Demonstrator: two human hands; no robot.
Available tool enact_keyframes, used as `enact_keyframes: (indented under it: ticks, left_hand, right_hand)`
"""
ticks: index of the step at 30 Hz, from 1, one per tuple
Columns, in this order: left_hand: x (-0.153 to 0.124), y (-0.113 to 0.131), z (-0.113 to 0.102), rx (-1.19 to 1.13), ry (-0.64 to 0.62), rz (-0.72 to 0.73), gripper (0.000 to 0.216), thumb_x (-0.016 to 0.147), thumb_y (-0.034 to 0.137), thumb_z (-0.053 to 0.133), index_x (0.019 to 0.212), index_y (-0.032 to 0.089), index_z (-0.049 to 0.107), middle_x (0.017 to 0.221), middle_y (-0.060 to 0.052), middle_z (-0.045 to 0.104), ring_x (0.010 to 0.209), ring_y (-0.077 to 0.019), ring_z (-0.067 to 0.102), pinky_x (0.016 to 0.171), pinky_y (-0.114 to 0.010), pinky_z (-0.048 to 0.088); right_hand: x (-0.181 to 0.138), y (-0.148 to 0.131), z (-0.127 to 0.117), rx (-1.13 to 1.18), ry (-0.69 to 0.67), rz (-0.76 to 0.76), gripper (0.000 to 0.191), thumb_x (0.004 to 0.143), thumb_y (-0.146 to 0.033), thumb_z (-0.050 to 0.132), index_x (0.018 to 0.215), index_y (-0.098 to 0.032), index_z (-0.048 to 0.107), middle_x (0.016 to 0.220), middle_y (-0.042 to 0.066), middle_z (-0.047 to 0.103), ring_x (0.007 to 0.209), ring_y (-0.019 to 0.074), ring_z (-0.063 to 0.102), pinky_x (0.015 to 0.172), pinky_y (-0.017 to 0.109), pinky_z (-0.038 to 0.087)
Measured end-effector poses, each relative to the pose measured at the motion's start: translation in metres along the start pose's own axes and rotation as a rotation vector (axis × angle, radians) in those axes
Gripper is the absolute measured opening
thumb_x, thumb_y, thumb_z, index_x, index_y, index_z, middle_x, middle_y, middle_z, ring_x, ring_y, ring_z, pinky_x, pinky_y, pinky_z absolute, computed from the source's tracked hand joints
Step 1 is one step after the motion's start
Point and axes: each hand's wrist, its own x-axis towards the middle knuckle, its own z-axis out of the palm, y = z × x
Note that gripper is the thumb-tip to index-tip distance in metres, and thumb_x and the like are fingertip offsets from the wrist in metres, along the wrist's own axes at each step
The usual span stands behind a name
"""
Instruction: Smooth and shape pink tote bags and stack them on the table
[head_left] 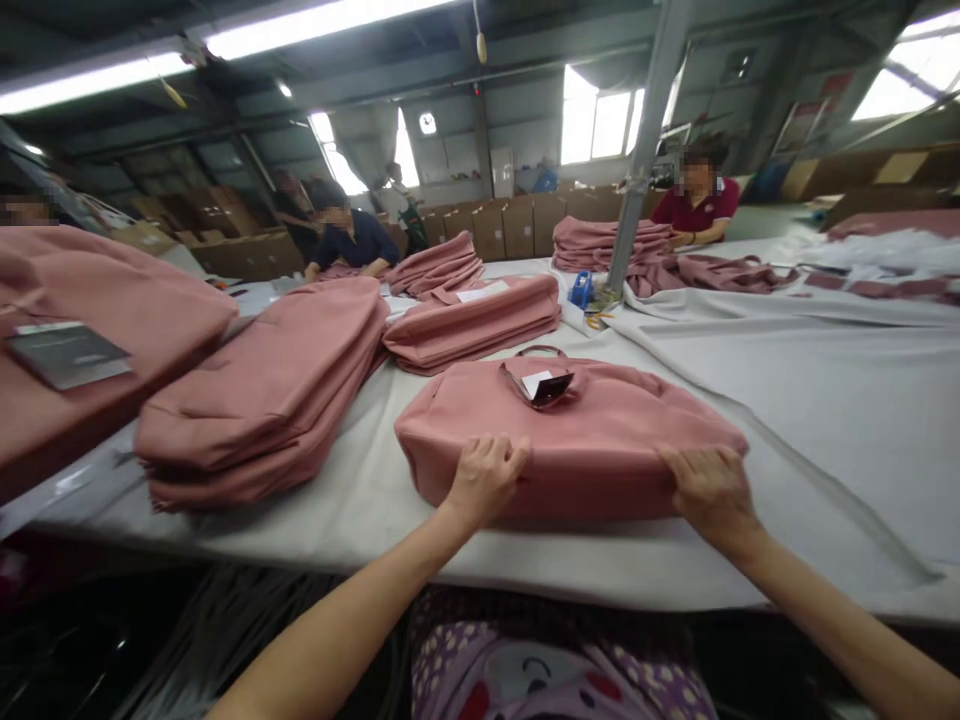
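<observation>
- Head camera, near side of a workshop table: my polka-dot purple garment (442,660) faces a pink bag (585,485) lying on white cloth (360,540) directly before me.
- My left hand (486,475) closes on the bag's near upper edge, fingers bent and together, thumb alongside; my right hand (709,490) pinches the same edge toward its right end. The wide spacing, I judge, keeps the long side even and steady.
- Behind my knuckles, a black-and-white tag (553,386) rests on the bag's upper face, away from my grip.
- To my left, a stack of pink bags (262,390) lies flat, apparently layered to save space; past it, a tagged bag (172,285) bears a grey hangtag (67,352).
- Beyond my bag, a second stack (480,325) sits near yellow-handled scissors (598,320), seemingly parked by the metal post (637,180) within reach of several workers.
- Farther off, co-workers in a maroon polo shirt (709,210) and a dark blue shirt (356,245) bend over pink goods, with brown cartons (517,228) lined up behind.
</observation>
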Motion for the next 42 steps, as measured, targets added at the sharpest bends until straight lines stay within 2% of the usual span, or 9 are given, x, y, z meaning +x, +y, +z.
enact_keyframes:
  ticks: [4, 9, 12, 18, 24, 29, 35, 38, 42]
  left_hand:
    - [-0.015, 0.004, -0.004, 0.017, -0.056, 0.100, 0.033, 0.092, 0.018, 0.037, 0.121, 0.023, 0.050, 0.090, -0.007, 0.058, 0.079, -0.0217, 0.051, 0.069, -0.036, 0.035]
    - [0.009, -0.038, -0.016, 0.021, -0.097, 0.106, 0.052, 0.076, 0.053, 0.065, 0.117, 0.023, 0.050, 0.099, -0.006, 0.060, 0.088, -0.0255, 0.054, 0.075, -0.037, 0.037]
    - [0.004, -0.072, -0.022, 0.042, -0.112, 0.005, 0.057, 0.067, 0.056, 0.073, 0.106, 0.019, 0.053, 0.098, -0.009, 0.060, 0.090, -0.0294, 0.054, 0.080, -0.040, 0.038]
    - [-0.007, -0.103, -0.012, 0.014, -0.195, -0.099, 0.015, 0.085, 0.028, 0.056, 0.093, 0.015, 0.057, 0.088, -0.010, 0.064, 0.082, -0.0259, 0.061, 0.072, -0.035, 0.040]
    - [0.003, -0.141, -0.020, -0.136, -0.296, 0.090, 0.036, 0.074, 0.033, 0.070, 0.108, 0.027, 0.060, 0.102, -0.001, 0.069, 0.097, -0.0224, 0.063, 0.077, -0.027, 0.043]
    - [-0.004, -0.154, -0.017, -0.158, -0.335, 0.107, 0.028, 0.080, 0.030, 0.062, 0.108, 0.028, 0.065, 0.085, -0.002, 0.072, 0.082, -0.0237, 0.066, 0.066, -0.027, 0.043]
    - [-0.002, -0.153, -0.026, -0.127, -0.339, 0.161, 0.049, 0.086, 0.035, 0.056, 0.134, 0.035, 0.047, 0.086, -0.002, 0.072, 0.077, -0.0217, 0.066, 0.065, -0.027, 0.044]
    - [-0.007, -0.150, -0.026, -0.070, -0.353, 0.207, 0.055, 0.086, 0.030, 0.054, 0.138, 0.038, 0.040, 0.084, 0.000, 0.071, 0.075, -0.0193, 0.066, 0.060, -0.025, 0.042]
    - [-0.023, -0.140, -0.004, 0.055, -0.356, 0.293, 0.042, 0.089, 0.025, 0.046, 0.130, 0.037, 0.048, 0.077, 0.000, 0.068, 0.066, -0.0184, 0.064, 0.051, -0.025, 0.039]
  right_hand:
    - [-0.024, 0.010, 0.004, 0.096, 0.054, -0.083, 0.028, 0.080, -0.011, 0.051, 0.104, -0.018, 0.064, 0.081, 0.004, 0.064, 0.076, 0.0205, 0.054, 0.081, 0.037, 0.035]
    - [0.011, 0.033, 0.011, 0.141, -0.063, -0.102, 0.019, 0.074, -0.013, 0.054, 0.089, -0.019, 0.065, 0.083, 0.007, 0.065, 0.078, 0.0241, 0.055, 0.077, 0.037, 0.034]
    - [0.027, 0.040, 0.011, 0.174, -0.096, -0.054, 0.010, 0.077, -0.024, 0.058, 0.083, -0.018, 0.063, 0.083, 0.011, 0.065, 0.083, 0.0280, 0.057, 0.077, 0.038, 0.034]
    - [0.027, 0.036, 0.011, 0.151, -0.087, -0.069, 0.019, 0.079, -0.030, 0.059, 0.092, -0.016, 0.062, 0.092, 0.014, 0.067, 0.089, 0.0319, 0.060, 0.081, 0.041, 0.037]
    - [0.028, 0.040, 0.009, 0.121, -0.033, -0.154, 0.037, 0.083, -0.033, 0.055, 0.113, -0.011, 0.057, 0.112, 0.019, 0.063, 0.104, 0.0360, 0.059, 0.091, 0.049, 0.040]
    - [0.045, -0.041, -0.016, 0.276, 0.044, -0.409, 0.057, 0.087, -0.021, 0.053, 0.141, -0.013, 0.038, 0.142, 0.016, 0.044, 0.134, 0.0313, 0.035, 0.110, 0.050, 0.028]
    - [0.106, -0.174, -0.039, 0.824, -0.390, -0.909, 0.059, 0.088, -0.022, 0.051, 0.144, -0.015, 0.034, 0.147, 0.009, 0.038, 0.136, 0.0202, 0.033, 0.114, 0.035, 0.028]
    - [0.137, -0.211, -0.004, 1.022, -0.480, -0.986, 0.055, 0.090, -0.025, 0.050, 0.143, -0.015, 0.037, 0.145, 0.012, 0.040, 0.134, 0.0231, 0.037, 0.114, 0.038, 0.028]
    - [0.151, -0.238, 0.080, 1.086, -0.596, -0.776, 0.055, 0.094, -0.030, 0.044, 0.146, -0.021, 0.032, 0.150, 0.011, 0.032, 0.136, 0.0281, 0.032, 0.113, 0.046, 0.027]
